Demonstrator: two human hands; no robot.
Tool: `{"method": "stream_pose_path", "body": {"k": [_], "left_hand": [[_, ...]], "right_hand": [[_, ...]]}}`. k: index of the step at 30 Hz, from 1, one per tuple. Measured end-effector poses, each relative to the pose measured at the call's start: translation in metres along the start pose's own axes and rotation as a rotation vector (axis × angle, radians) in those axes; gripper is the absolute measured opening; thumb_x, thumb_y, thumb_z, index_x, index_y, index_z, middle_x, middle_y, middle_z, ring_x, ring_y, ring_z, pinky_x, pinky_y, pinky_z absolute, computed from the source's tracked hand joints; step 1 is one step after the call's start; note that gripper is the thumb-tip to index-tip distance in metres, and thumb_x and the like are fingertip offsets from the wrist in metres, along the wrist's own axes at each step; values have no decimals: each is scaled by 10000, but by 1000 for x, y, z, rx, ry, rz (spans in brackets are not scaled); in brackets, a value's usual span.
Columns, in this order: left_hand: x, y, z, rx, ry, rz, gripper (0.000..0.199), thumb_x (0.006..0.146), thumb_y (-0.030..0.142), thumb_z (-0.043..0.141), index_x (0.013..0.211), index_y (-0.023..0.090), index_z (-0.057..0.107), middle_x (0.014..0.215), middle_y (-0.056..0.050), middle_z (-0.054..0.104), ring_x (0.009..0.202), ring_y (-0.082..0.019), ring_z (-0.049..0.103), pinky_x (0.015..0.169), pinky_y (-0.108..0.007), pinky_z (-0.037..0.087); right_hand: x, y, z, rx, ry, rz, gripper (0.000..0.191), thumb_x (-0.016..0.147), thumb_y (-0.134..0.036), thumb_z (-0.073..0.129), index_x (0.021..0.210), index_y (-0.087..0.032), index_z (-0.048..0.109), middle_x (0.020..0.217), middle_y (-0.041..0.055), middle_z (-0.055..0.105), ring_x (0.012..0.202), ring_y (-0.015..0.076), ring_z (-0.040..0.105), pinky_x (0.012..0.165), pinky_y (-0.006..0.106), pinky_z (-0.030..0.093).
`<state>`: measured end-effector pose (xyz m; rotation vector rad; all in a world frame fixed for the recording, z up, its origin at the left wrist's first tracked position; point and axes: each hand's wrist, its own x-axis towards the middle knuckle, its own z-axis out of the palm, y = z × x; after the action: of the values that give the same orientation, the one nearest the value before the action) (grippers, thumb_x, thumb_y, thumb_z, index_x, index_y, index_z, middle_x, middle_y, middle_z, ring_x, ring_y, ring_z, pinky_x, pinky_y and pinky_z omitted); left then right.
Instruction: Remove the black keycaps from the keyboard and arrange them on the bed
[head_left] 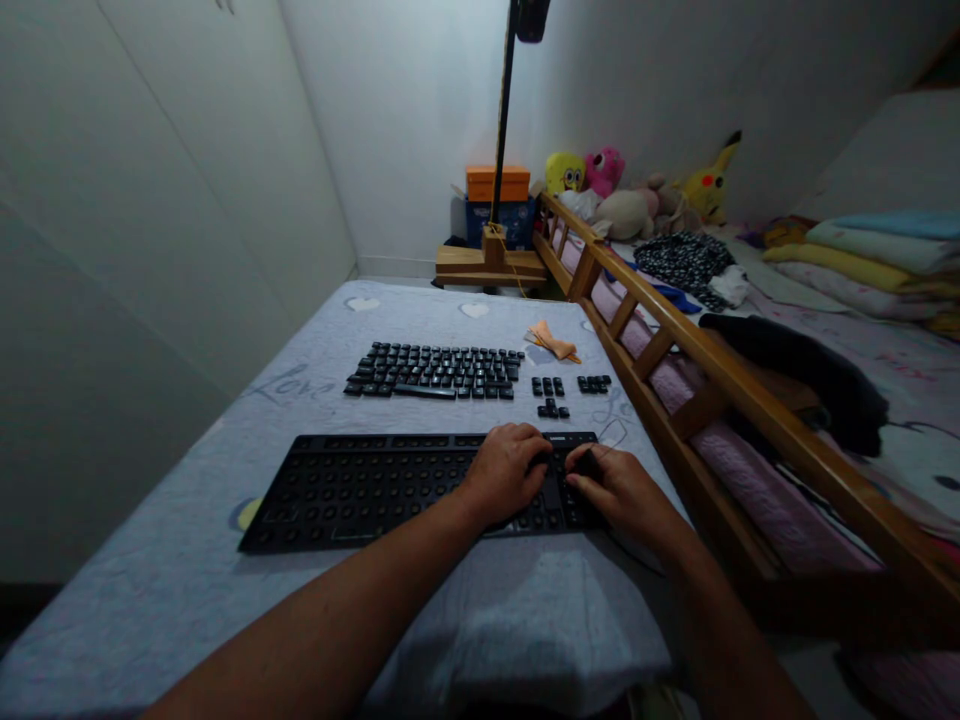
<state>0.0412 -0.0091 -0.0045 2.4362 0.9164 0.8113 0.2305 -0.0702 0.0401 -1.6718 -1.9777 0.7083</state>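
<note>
A black keyboard base [375,490], its keycaps off over most of its surface, lies across the cloth-covered table. My left hand [510,472] rests on its right part, fingers curled near the top edge. At the numeric-pad end, my right hand [611,488] has thumb and fingers pinched together; something small and dark shows at the fingers, too unclear to name. Behind the base, black keycaps [442,372] lie in keyboard-like rows. Smaller keycap groups sit to their right, including an arrow-shaped cluster [553,409] and a block [594,384].
An orange cloth [553,342] lies on the table [300,350] near the far right corner. A wooden bed rail [675,335] runs along the right side. Beyond the table stand a wooden stand base [491,262] and an orange box [497,184]. A cable trails beside my right wrist.
</note>
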Motion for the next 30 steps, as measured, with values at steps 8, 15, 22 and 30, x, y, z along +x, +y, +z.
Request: {"method": "stream_pose_path", "body": {"k": [8, 15, 22, 30], "left_hand": [[0, 1, -1, -12, 5, -6, 205, 812, 143, 617, 1000, 181, 690, 1040, -59, 691, 982, -231, 617, 891, -384, 464], [1, 2, -2, -4, -5, -6, 204, 823, 148, 601, 1004, 187, 687, 1052, -62, 689, 986, -229, 615, 895, -383, 466], [0, 1, 0, -11, 12, -4, 195, 824, 151, 605, 996, 197, 683, 1037, -56, 689, 983, -226, 617, 893, -383, 463], [0, 0, 1, 4, 17, -3, 190, 827, 155, 608, 996, 193, 685, 1050, -60, 690, 988, -231, 615, 888, -387, 463]], "right_hand": [[-3, -7, 2, -21, 18, -13, 93, 860, -198, 543, 907, -197, 624, 860, 36, 679, 798, 191, 628, 741, 299, 455], [-7, 0, 5, 8, 36, -53, 100, 836, -165, 570, 905, -207, 629, 886, 38, 678, 823, 191, 619, 771, 310, 468], [-8, 5, 7, -3, 91, -129, 84, 840, -161, 585, 892, -210, 628, 923, 60, 650, 891, 211, 601, 813, 344, 472], [-11, 13, 18, -78, 156, -274, 103, 872, -134, 551, 898, -211, 614, 872, 66, 644, 845, 217, 592, 782, 361, 480]]}}
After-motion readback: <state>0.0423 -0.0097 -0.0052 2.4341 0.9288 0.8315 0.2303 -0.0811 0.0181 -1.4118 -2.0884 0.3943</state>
